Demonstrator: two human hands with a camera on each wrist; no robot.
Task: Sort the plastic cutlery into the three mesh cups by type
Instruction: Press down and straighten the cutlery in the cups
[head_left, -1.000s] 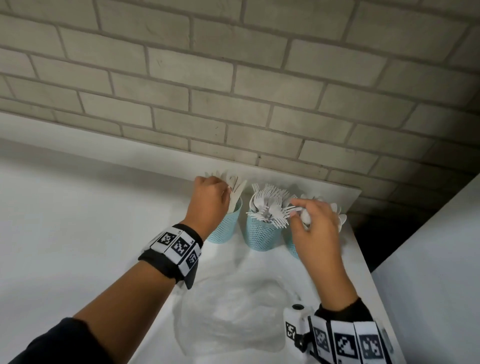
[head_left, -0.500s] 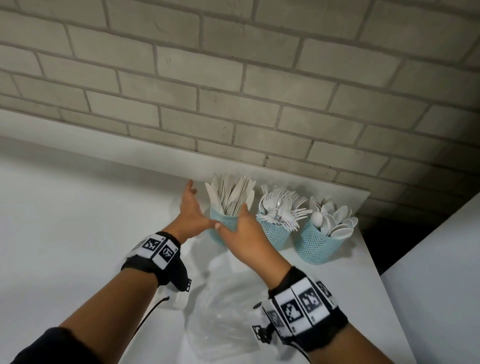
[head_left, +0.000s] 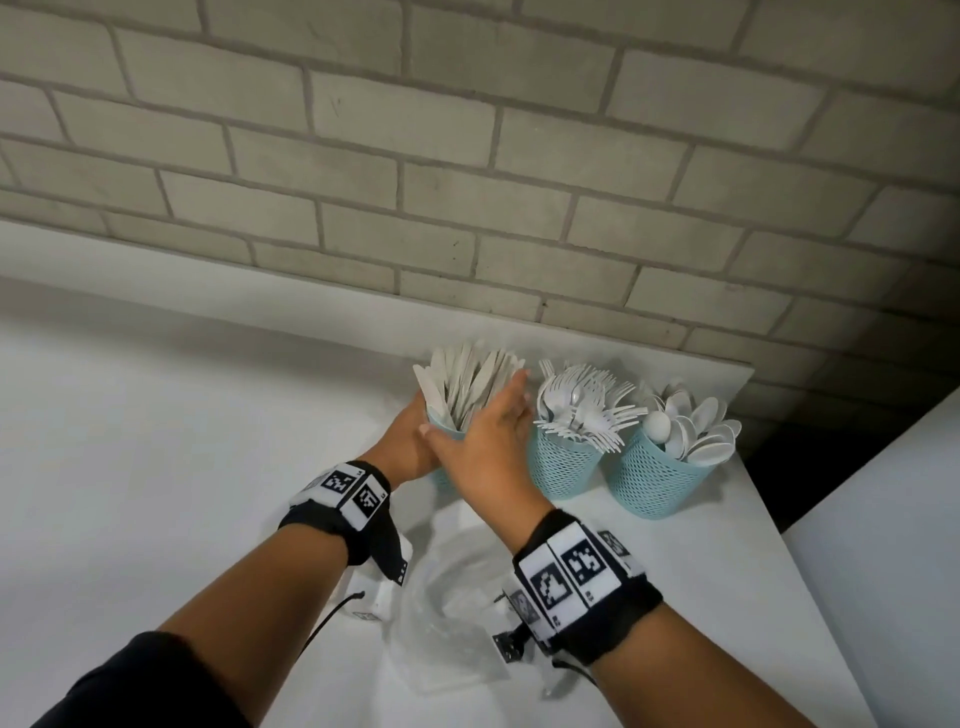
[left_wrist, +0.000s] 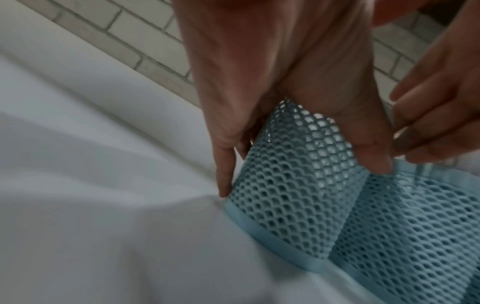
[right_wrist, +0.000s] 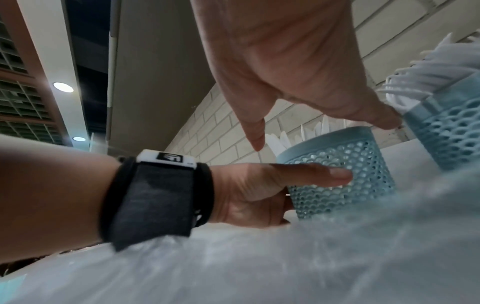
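While three teal mesh cups stand in a row on the white table (head_left: 701, 571) at the foot of the brick wall (head_left: 467, 156), both hands work at the knife cup (right_wrist: 337, 176). This cup holds the white knives (head_left: 467, 384), handles down. The fork cup (head_left: 563, 467) stands just beside the knife cup on the side away from the left hand and holds the forks (head_left: 582, 410). The spoon cup (head_left: 654, 483) is beyond the fork cup, farthest from the knife cup, and holds the spoons (head_left: 696, 431). The left hand (left_wrist: 272, 72) grips the knife cup wall, thumb on one side and fingers round the other. The right hand (head_left: 483, 447) is spread flat, fingers straight, above the knife cup rim, its fingertips near the knives; contact cannot be confirmed. A clear plastic bag (head_left: 447, 623) lies on the table nearer the person than the knife cup.
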